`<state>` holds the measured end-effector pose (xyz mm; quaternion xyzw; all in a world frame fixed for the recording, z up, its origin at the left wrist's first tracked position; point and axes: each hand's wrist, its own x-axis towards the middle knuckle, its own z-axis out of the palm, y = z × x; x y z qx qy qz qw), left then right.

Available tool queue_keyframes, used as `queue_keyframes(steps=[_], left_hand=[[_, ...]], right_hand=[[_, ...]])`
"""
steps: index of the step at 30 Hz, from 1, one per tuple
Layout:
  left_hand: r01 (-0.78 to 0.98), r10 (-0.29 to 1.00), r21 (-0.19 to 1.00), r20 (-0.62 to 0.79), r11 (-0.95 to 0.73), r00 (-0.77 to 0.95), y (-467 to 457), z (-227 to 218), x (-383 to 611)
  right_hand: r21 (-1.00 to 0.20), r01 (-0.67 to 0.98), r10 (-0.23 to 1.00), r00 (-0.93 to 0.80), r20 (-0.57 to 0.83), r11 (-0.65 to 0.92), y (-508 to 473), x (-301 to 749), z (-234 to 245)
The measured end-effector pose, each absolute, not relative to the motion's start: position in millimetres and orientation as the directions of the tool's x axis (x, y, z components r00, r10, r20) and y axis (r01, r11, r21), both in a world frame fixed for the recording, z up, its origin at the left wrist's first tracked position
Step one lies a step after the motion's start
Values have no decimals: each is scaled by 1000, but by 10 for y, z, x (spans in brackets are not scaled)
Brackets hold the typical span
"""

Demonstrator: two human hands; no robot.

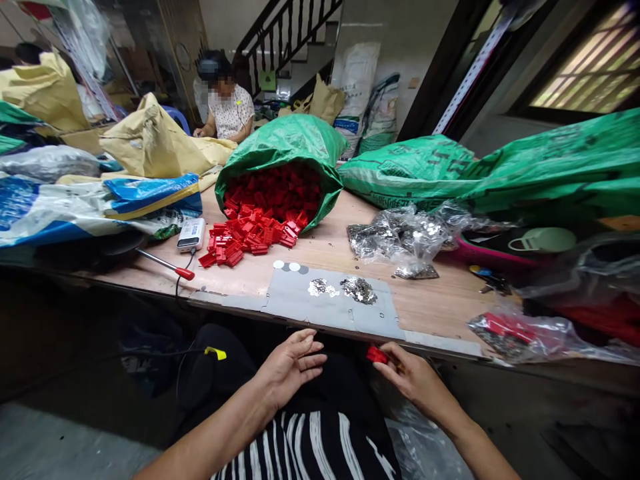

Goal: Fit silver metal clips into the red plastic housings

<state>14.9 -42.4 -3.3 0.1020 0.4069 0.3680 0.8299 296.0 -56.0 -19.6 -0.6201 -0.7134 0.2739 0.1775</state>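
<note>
My right hand (407,380) pinches a small red plastic part (377,355) between thumb and fingers, just below the table's front edge. My left hand (293,363) is open and holds nothing, resting over my dark lap near the same edge. Ahead of them lies a grey metal plate (330,303) on the wooden table (430,300), carrying small heaps of silver metal pieces (359,290). Further on, a green woven sack (280,143) lies on its side, spilling many red plastic parts (255,230) onto the table.
A clear plastic bag of silver pieces (410,240) lies right of the sack, and a red-handled screwdriver (175,270) lies at the left edge near a white power bank (191,235). More sacks crowd both sides. A co-worker (225,110) sits at the far side.
</note>
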Motion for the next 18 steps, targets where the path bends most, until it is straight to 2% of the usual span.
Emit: queue_keyframes(steps=[5,7,10,13,18], left_hand=[[-537,692,461,-610,706,386,-405,-79,135],[-537,688,459,-622,708,375,-404,-87,124],[-553,690,456,-635,697,346,-394,-120,96],[-575,696,454,-645,681,315,-373,-178,73],[-588,686,440,-667,679,292,-337,-272,49]], right_hand=[[-360,925,986,69,-150,-120,-719,3546,-609],[-318,933,975,109,-194,-168,-729,3622,-676],[-411,902,974,37,-223,-128,-672,3515,-563],[-551,834,965,-163,-205,24,-548,3199,-232],[-644,731,913,-389,-124,225,-220,2542,329]])
